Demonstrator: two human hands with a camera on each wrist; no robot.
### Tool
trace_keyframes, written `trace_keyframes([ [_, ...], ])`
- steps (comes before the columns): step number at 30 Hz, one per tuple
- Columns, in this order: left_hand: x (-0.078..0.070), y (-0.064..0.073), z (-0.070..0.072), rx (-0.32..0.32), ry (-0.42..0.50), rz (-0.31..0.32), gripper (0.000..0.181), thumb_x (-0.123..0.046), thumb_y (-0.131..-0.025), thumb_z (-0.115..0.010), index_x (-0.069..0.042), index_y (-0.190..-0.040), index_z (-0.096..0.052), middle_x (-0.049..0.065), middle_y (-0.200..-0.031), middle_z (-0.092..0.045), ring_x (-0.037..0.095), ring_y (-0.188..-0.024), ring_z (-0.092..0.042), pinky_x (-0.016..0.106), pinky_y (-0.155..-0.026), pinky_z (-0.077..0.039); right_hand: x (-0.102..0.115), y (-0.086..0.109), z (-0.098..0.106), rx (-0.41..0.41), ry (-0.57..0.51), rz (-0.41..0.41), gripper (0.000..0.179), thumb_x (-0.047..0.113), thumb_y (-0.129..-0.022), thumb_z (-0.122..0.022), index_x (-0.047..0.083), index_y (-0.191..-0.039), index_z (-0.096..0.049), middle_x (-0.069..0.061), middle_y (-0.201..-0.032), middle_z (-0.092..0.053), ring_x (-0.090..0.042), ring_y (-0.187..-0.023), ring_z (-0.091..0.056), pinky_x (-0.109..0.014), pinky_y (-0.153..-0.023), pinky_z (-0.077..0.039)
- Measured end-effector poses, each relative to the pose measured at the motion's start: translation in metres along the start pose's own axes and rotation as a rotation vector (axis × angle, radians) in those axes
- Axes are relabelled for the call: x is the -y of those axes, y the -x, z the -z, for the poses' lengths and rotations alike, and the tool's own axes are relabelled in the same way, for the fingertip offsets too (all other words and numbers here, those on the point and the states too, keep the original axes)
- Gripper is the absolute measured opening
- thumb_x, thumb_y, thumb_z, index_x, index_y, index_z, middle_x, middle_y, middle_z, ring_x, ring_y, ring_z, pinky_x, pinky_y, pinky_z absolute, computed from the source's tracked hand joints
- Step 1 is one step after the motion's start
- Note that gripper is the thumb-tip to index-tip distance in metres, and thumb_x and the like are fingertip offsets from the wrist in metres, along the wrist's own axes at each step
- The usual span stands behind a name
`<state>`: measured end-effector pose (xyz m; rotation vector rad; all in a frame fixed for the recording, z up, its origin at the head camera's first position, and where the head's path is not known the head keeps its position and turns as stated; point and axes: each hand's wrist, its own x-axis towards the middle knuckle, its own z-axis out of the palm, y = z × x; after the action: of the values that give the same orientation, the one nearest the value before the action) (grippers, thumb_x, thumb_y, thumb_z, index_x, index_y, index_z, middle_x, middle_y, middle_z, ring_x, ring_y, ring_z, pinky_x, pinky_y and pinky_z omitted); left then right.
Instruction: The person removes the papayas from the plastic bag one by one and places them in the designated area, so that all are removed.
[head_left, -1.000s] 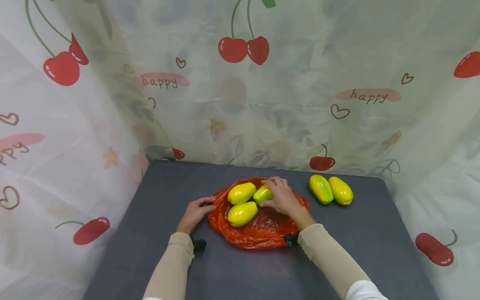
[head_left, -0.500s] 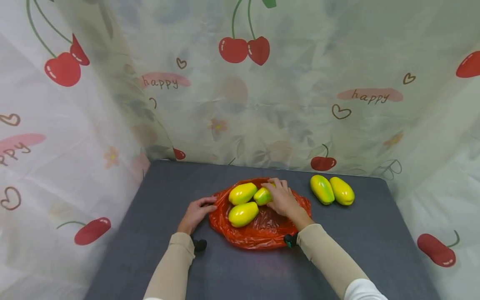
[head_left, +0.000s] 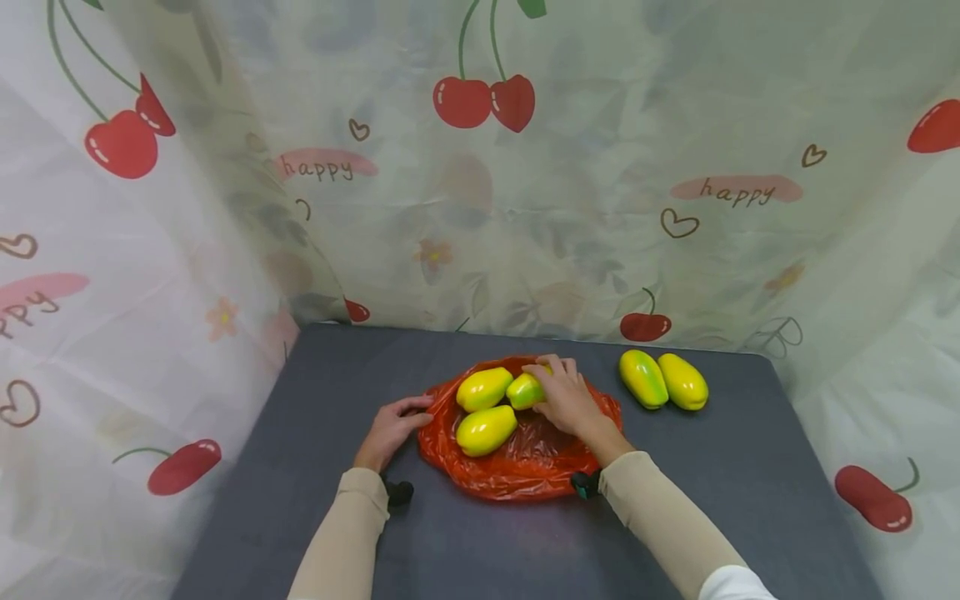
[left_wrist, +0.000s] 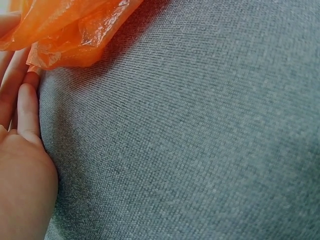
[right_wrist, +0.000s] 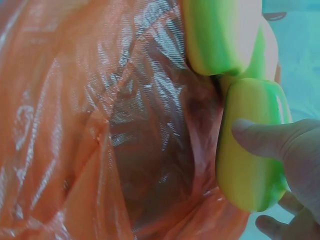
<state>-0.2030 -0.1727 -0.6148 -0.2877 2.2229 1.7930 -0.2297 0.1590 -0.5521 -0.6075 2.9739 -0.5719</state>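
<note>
A red-orange plastic bag (head_left: 525,475) lies spread with its mouth wide on the dark grey tabletop. Inside it sit three yellow-green papayas: one at the back left (head_left: 483,389), one in front (head_left: 486,431) and a third (head_left: 524,391) at the right. My right hand (head_left: 573,404) grips that third papaya, thumb across its near side in the right wrist view (right_wrist: 250,145). At the bag's left rim, my left hand (head_left: 390,429) holds the plastic edge between its fingers; the left wrist view shows the orange film (left_wrist: 75,37) over some of them.
Two more papayas, one greener (head_left: 642,379) and one yellow (head_left: 683,382), lie side by side at the table's back right. A cherry-printed curtain (head_left: 480,208) encloses the table's back and sides. Dark wrist devices (head_left: 399,493) sit under both wrists.
Over the last second, my right thumb and fingers have shifted slightly on the right papaya. The left hand, bag and other papayas stay in place.
</note>
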Motion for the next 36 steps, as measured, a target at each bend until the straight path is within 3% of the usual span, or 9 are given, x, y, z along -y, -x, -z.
trace_keyframes([
  [8,0.002,0.001,-0.001,0.0,-0.002,0.004,0.034,-0.024,-0.089,-0.078,-0.021,-0.123,-0.075,0.001,-0.139,-0.067,0.026,-0.146,-0.046,0.05,-0.124,-0.035,0.003,0.004,0.008,-0.003,-0.035,0.004,0.062,0.016,-0.09,-0.079,0.016,-0.147,-0.054,-0.015,-0.152,-0.041,-0.043,-0.136,-0.036,-0.055,-0.101,-0.053],
  [16,0.005,0.0,0.0,0.002,0.0,-0.008,0.034,-0.023,-0.09,-0.078,-0.021,-0.123,-0.074,0.002,-0.142,-0.065,0.026,-0.148,-0.045,0.049,-0.124,-0.035,0.006,0.007,0.017,-0.052,-0.071,0.03,0.063,0.02,-0.087,-0.083,0.015,-0.144,-0.057,-0.017,-0.146,-0.044,-0.043,-0.132,-0.042,-0.057,-0.1,-0.053],
  [25,0.003,0.001,0.001,-0.003,-0.001,-0.012,0.033,-0.023,-0.09,-0.077,-0.02,-0.123,-0.074,0.003,-0.142,-0.065,0.026,-0.147,-0.045,0.049,-0.124,-0.035,0.003,0.01,0.028,-0.109,-0.159,-0.015,0.067,0.033,-0.087,-0.082,0.024,-0.147,-0.054,-0.012,-0.142,-0.047,-0.036,-0.124,-0.045,-0.053,-0.099,-0.051],
  [36,0.002,0.002,0.001,-0.004,0.003,-0.021,0.033,-0.023,-0.09,-0.078,-0.02,-0.123,-0.075,0.002,-0.137,-0.067,0.026,-0.147,-0.046,0.049,-0.124,-0.036,-0.014,0.027,0.039,-0.182,-0.193,-0.038,0.063,0.039,-0.088,-0.08,0.018,-0.142,-0.056,-0.012,-0.137,-0.054,-0.035,-0.116,-0.05,-0.049,-0.093,-0.051],
])
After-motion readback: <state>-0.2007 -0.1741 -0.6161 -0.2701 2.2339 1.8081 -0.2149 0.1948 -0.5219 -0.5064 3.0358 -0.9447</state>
